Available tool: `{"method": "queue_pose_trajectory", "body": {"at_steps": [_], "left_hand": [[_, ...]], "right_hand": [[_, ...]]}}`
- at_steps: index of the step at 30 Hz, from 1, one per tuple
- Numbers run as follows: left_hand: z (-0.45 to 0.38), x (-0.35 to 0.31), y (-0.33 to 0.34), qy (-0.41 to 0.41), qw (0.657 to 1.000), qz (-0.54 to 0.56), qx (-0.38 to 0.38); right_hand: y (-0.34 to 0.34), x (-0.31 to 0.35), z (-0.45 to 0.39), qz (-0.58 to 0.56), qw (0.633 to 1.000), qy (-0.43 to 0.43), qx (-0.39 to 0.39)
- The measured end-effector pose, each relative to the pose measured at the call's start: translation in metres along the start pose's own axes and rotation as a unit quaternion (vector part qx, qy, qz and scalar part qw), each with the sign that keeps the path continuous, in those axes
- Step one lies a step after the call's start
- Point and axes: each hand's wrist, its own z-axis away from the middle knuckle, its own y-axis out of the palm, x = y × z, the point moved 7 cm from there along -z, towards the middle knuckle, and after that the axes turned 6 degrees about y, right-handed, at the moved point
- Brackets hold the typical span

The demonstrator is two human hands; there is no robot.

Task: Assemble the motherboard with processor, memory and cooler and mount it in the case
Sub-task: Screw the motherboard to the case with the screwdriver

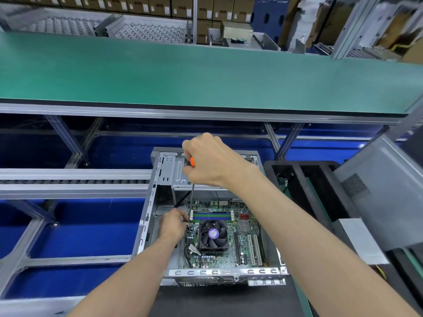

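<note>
Nearest me, the green motherboard (231, 239) with black cooler fan (214, 234) sits inside the open grey steel case (148, 216). Right grip (210, 161) clenches the orange-handled screwdriver (192, 179); left grip (174, 225) pinches near its tip. I'd keep the shaft vertical and press lightly.

One head-worn camera looks steeply down, close over the open case (160, 202).

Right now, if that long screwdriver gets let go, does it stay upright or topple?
Probably topples: the screwdriver has a long thin shaft standing on its tip beside the cooler, with the right hand gripping its handle. The shaft looks stiff. Left hand seems to steady the tip.
</note>
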Motion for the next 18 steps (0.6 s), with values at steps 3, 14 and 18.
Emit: {"method": "queue_pose_trajectory", "body": {"at_steps": [3,14,18], "left_hand": [[0.0,0.001,0.001,-0.005,1.0,0.011,0.002],[0.003,0.006,0.006,-0.035,0.998,0.049,0.02],[0.002,0.004,0.006,-0.034,0.998,0.056,0.02]], "right_hand": [[-0.002,0.002,0.0,0.015,1.0,-0.004,0.023],[-0.005,0.006,0.004,0.063,0.998,0.013,-0.023],[-0.003,0.01,0.004,0.02,1.0,-0.019,0.004]]}}
